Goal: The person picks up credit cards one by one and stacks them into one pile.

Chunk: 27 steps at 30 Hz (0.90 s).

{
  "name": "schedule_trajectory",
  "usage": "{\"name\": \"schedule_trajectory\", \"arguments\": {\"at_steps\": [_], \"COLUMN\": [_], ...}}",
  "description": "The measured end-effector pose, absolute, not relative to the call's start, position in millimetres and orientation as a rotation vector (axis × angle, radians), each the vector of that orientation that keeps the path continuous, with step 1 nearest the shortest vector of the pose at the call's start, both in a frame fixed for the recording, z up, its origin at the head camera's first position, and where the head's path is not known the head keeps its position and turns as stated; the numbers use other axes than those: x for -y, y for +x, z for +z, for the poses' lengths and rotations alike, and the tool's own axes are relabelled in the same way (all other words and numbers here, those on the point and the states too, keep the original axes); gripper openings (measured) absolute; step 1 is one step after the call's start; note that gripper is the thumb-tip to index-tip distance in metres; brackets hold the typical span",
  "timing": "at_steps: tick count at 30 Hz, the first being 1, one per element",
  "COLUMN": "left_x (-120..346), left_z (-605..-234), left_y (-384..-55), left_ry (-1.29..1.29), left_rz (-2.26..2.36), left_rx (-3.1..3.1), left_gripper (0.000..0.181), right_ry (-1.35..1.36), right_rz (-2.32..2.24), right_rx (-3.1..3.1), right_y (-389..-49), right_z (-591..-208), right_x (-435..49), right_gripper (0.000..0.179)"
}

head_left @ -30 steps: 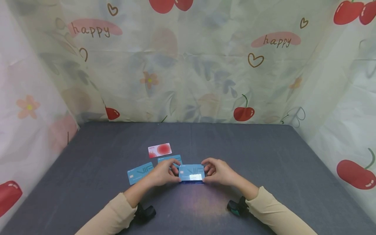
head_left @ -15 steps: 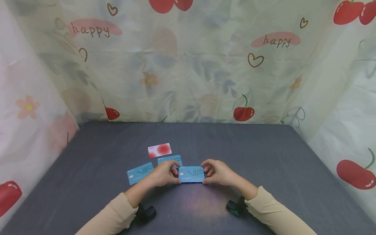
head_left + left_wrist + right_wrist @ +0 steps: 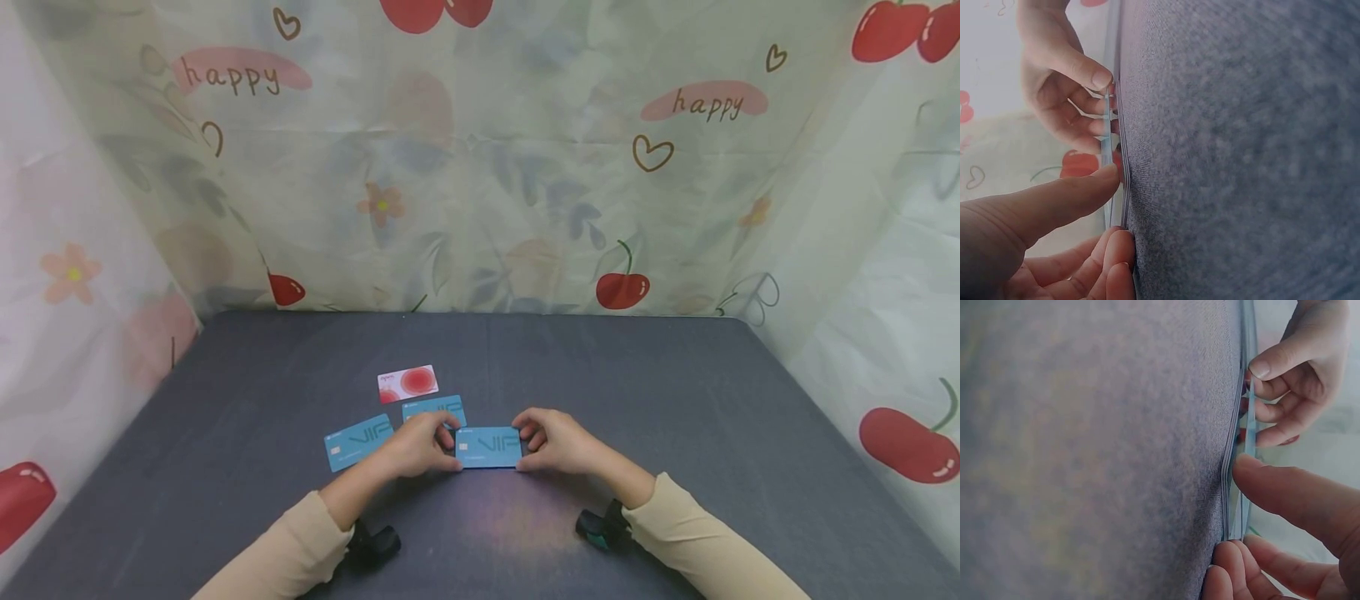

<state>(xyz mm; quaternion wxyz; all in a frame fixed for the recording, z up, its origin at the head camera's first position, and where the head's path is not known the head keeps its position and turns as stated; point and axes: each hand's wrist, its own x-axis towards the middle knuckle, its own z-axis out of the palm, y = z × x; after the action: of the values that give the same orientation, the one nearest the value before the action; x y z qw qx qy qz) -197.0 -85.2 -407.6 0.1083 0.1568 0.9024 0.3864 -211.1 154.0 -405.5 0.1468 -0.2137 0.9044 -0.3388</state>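
In the head view a blue VIP card (image 3: 487, 448) spans the gap between both hands. My left hand (image 3: 418, 443) pinches its left end, and my right hand (image 3: 561, 443) pinches the right end. Seen edge-on from the left wrist, this blue card (image 3: 1108, 125) stands slightly apart from a thin stack of cards (image 3: 1124, 144) lying on the table. The right wrist view shows the same narrow gap between the held card (image 3: 1250, 431) and the stack (image 3: 1230, 456). In the head view the held card covers nearly all of the stack.
Left of the hands lies another blue VIP card (image 3: 356, 440), partly behind the left wrist. A further blue card (image 3: 435, 405) is partly covered by the left fingers. Beyond it rests a pink-and-red card (image 3: 408, 383). The dark grey table (image 3: 637, 375) meets a patterned curtain (image 3: 480, 233).
The held blue card has come down and slightly towards the person, over the stack. Glare on its face is gone, and less of the dark blue edge below it shows.
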Motion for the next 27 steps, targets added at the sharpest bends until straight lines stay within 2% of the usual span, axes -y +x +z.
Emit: {"name": "schedule_trajectory", "arguments": {"at_steps": [27], "left_x": [84.2], "left_z": [-406.8], "left_y": [-196.0], "left_ry": [0.463], "left_rz": [1.105], "left_rx": [-2.677], "left_gripper": [0.048], "right_ry": [-0.605], "right_rz": [-0.934], "right_rx": [-2.611], "right_y": [-213.6], "right_z": [-408.4], "right_x": [-152.6], "right_gripper": [0.048]}}
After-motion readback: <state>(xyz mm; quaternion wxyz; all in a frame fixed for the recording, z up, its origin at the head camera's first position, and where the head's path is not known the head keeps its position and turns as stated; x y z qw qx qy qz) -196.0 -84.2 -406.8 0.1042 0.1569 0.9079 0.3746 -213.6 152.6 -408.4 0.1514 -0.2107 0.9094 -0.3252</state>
